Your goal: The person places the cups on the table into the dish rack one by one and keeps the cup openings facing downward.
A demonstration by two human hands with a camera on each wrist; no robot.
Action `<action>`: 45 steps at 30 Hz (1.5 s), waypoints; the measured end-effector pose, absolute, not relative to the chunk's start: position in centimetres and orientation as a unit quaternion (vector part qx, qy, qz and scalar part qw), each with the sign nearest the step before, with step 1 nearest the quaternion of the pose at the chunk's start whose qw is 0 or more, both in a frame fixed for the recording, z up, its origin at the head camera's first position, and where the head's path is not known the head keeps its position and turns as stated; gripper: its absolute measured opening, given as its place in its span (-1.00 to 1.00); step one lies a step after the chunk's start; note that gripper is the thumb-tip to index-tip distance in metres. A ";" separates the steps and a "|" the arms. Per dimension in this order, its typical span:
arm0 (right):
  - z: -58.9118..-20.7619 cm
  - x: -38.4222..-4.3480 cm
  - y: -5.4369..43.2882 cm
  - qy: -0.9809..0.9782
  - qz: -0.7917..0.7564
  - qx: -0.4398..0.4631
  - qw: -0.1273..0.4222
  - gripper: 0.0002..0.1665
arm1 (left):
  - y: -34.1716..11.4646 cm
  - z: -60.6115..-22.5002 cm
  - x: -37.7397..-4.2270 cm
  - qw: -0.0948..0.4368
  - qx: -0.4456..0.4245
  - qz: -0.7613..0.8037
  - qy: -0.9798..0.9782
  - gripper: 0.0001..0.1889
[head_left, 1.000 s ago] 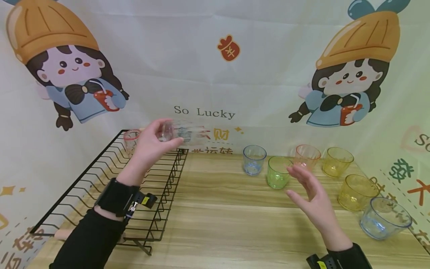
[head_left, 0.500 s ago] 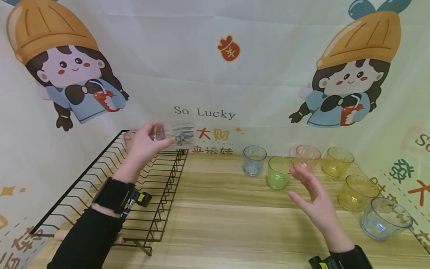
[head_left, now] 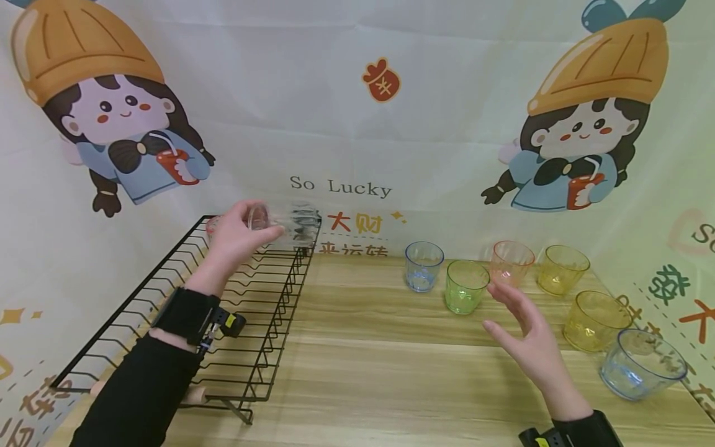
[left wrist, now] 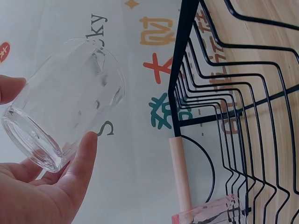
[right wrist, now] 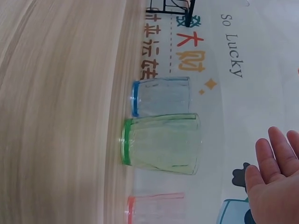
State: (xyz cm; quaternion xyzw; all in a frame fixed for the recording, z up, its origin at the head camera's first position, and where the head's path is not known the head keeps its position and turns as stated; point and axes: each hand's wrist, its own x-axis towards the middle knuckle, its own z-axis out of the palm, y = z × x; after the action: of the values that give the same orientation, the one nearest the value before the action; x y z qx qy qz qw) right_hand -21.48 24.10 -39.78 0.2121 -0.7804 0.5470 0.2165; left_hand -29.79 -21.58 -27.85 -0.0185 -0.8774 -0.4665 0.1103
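My left hand grips a clear drinking glass near its thick base, thumb on one side and fingers on the other. The glass lies tipped sideways in the air above the far end of a black wire rack, its mouth pointing right. On that rack a red-tinted glass shows partly, mostly hidden behind the hand in the head view. My right hand hovers over the table with fingers spread and holds nothing. Closest to it stands a green glass.
Beside the green glass are a blue glass and a red glass. Further right stand two yellow glasses and a larger-looking blue glass. A printed cloth hangs behind the wooden table.
My left hand has shifted left and a little down with the clear glass, further over the rack. The right hand has drifted slightly right.
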 end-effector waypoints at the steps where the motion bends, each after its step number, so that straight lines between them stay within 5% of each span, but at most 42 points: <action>1: -39.9 -21.5 24.2 -0.782 0.546 0.209 0.215 -0.24 | -21.7 -27.8 -29.9 0.112 -0.016 -0.464 -0.878 -0.14; 16: -40.9 -21.5 25.5 -0.812 0.518 0.171 0.207 -0.24 | -23.3 -28.0 -31.6 0.118 -0.005 -0.435 -0.892 -0.11; 25: -41.2 -21.6 26.2 -0.826 0.499 0.160 0.208 -0.24 | -29.5 -35.0 -41.5 0.126 0.007 -0.400 -0.908 0.05; 34: -41.5 -21.5 26.9 -0.842 0.481 0.140 0.199 -0.23 | -24.4 -29.0 -34.1 0.123 0.026 -0.347 -0.929 -0.11; 45: -42.1 -21.4 28.6 -0.853 0.460 0.127 0.210 -0.28 | -24.1 -29.7 -34.4 0.139 0.046 -0.313 -0.939 -0.12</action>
State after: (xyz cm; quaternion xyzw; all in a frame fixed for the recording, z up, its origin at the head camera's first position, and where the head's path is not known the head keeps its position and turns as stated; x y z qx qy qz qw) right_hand -21.40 28.61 -42.07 0.1272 -0.8532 0.4600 0.2104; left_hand -34.36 -24.12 -29.73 0.0459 -0.9386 -0.3126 0.1387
